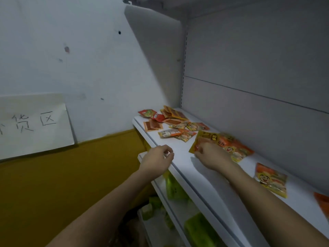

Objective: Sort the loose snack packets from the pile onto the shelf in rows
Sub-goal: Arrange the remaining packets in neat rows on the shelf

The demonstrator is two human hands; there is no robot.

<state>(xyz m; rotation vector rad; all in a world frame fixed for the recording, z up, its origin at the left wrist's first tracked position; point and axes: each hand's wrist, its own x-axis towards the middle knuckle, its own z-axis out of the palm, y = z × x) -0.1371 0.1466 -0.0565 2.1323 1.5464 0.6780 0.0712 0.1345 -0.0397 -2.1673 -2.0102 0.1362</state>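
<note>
My two forearms reach over the shelf [179,163] lip, right hand [211,155] pinching one yellow packet [206,139], left hand [156,157] loosely curled, holding nothing, beside bare white shelf, the pile [174,123] of roughly ten beyond.

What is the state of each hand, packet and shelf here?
left hand: loosely curled, holding nothing, over the shelf edge
right hand: pinching the yellow packet
yellow packet: lying flat, its corner pinched
pile: loose, unsorted, at the far end
lone packet: flat, apart from the rest
shelf: mostly bare
lower shelves: holding green packs
</note>
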